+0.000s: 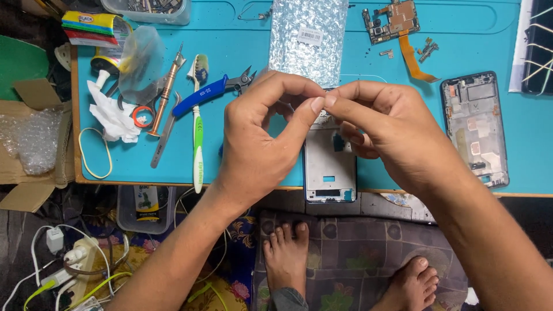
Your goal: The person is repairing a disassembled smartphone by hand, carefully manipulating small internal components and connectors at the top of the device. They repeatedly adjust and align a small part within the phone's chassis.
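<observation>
Two hands pinch together over a stripped phone frame

Two hands meet above a wide turquoise work mat [253,155] that covers the counter, and that mat carries everything. Biggest item on it is the silver bubble-wrap pouch [299,40] at the top centre. Below it, half hidden by the hands, lies an empty silver-and-white phone frame [328,173] with its lower end jutting past the counter edge. A second opened phone body with a dark rim [475,129] sits well to the right, and a bare circuit board with an orange flex ribbon [397,23] lies above it.

Left of the hands: blue-handled cutters [210,92], a green-and-white toothbrush [197,144], a copper-coloured screwdriver [164,95], and crumpled white tissue [112,118].

Now the action. The left hand [259,141] and right hand [397,135] touch fingertip to fingertip, each pinched narrow, thumb against forefinger, just above the frame's top end. Whatever sits in that pinch is too small to make out, so I cannot tell what they hold.

By my reading, this is fine part handling, mid-step, between the hands. Any next move would call for a steady grip and precise placement, as a piece this tiny could slip away easily.
</observation>
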